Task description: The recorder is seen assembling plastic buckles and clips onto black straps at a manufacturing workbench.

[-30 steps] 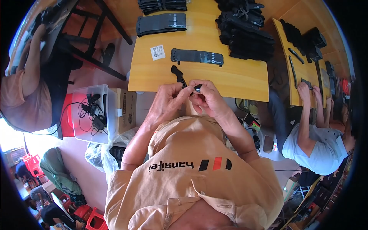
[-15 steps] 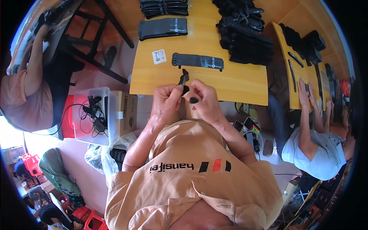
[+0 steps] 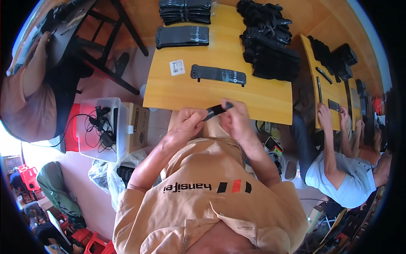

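A short black strap [image 3: 216, 110] stretches between my two hands, just off the near edge of the table. My left hand [image 3: 188, 123] is closed on its left end. The fingers of my right hand [image 3: 237, 123] are closed around its other end, slightly blurred. On the table beyond my hands lies a flat dark sleeve [image 3: 218, 75] with pale printing and small black tabs sticking out below it. Left of that sleeve is a small white printed label [image 3: 177, 67].
A stack of dark sleeves [image 3: 182, 36] and a tied black bundle [image 3: 185, 12] stand at the back left of the table [image 3: 169, 91]. Black fabric items [image 3: 275, 59] pile up on the right. A clear bin [image 3: 99, 150] of cables is at left. A co-worker [image 3: 338, 169] sits right.
My hands have moved apart, and the black strap now spans between them instead of being bunched at my fingers. The table has shifted slightly downward in view.
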{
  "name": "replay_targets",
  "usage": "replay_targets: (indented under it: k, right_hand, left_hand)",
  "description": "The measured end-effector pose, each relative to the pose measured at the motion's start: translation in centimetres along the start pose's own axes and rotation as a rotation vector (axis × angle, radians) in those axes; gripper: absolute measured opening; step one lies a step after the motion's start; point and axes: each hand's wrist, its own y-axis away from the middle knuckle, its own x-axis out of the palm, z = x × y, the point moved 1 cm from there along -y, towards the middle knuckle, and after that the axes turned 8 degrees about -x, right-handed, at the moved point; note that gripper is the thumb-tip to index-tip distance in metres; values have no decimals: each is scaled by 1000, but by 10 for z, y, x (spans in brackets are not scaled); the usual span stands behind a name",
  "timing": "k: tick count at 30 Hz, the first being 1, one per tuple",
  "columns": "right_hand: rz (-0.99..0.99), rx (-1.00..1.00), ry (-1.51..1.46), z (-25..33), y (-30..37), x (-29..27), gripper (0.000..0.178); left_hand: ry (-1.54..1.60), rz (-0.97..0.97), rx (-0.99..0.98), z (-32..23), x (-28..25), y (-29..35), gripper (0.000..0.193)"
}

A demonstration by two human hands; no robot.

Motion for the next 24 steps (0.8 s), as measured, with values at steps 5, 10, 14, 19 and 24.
replay_targets:
  k: [5,10,14,19,24]
  right_hand:
    - [-237,-57,135,34,3,-76,23]
    - [-445,-160,256,78,30,-178,24]
    - [-778,-417,90,120,72,-273,23]
    - [-584,-207,383,135,70,-220,19]
    - [-220,-11,853,137,60,-167,26]
  left_hand:
    - [134,32,-181,7,-35,18,36]
    - [273,37,-247,-3,-91,57,36]
    - [555,-121,-58,-11,-184,97,40]
    - [273,-295,62,-19,-169,74,40]
    - [151,-421,58,11,-137,17,33]
